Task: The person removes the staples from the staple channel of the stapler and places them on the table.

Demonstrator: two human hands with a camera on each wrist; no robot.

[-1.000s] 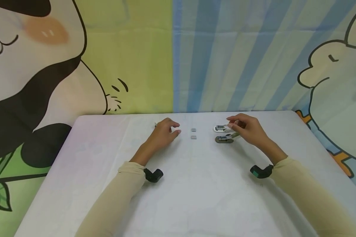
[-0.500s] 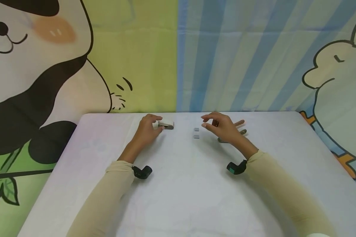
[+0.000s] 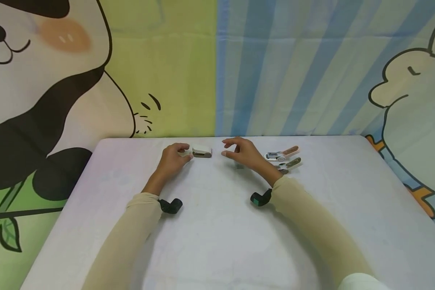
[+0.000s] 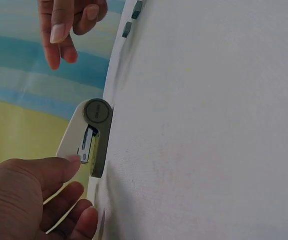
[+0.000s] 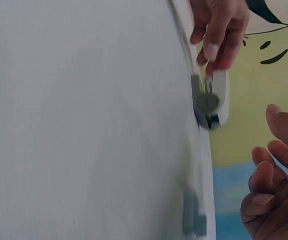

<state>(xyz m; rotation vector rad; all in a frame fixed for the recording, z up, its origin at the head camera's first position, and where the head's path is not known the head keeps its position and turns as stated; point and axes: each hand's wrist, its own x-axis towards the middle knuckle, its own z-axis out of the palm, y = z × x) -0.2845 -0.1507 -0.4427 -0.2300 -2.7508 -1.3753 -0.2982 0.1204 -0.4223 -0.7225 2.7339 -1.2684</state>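
Note:
A small white and grey-green stapler (image 3: 202, 152) sits near the table's back edge. At its left end is my left hand (image 3: 172, 160), thumb and forefinger spread apart there. In the left wrist view the thumb tip overlaps the mouth end of the stapler (image 4: 96, 130); whether it touches is unclear. My right hand (image 3: 244, 154), thumb and forefinger apart and holding nothing, hovers right of the stapler. In the right wrist view its loosely bent fingers (image 5: 276, 175) are apart from the stapler (image 5: 209, 102). Two small staple strips (image 4: 131, 19) lie farther right, mostly hidden by my right hand in the head view.
An unfolded stapler with an orange-pink arm (image 3: 290, 150) and another with a green arm (image 3: 293, 162) lie side by side at the right. The white-covered table (image 3: 210, 233) meets a patterned cloth backdrop (image 3: 166, 80) at its back edge.
My right hand has moved left, away from the two unfolded staplers towards the white and grey-green one. My left hand has moved left, uncovering that stapler, which stayed put over the last half second.

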